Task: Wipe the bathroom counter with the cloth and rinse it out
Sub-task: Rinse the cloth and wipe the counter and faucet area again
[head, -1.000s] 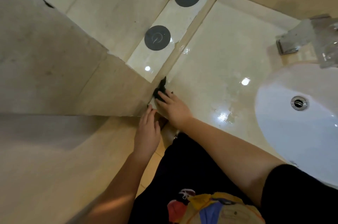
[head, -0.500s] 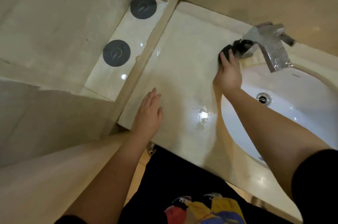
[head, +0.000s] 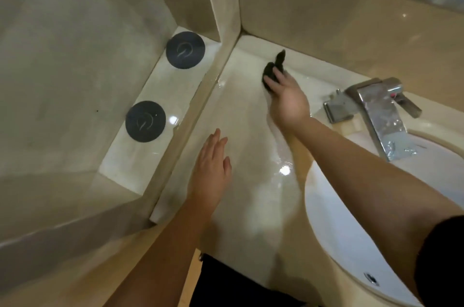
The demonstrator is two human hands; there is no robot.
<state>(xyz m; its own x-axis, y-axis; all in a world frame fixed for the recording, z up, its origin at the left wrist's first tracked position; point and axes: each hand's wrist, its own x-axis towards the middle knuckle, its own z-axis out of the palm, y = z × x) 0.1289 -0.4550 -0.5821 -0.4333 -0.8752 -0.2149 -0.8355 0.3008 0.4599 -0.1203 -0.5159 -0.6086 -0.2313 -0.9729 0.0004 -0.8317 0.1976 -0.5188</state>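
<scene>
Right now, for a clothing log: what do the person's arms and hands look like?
The left hand and right hand are bare, with no gloves, watch or bands visible. A black sleeve shows high on the right side; none is in view on the left.

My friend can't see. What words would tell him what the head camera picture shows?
A person's right hand presses a dark cloth onto the pale bathroom counter near the back wall, left of the metal faucet. The left hand is spread flat nearer the front; a white sink sits at right.
</scene>
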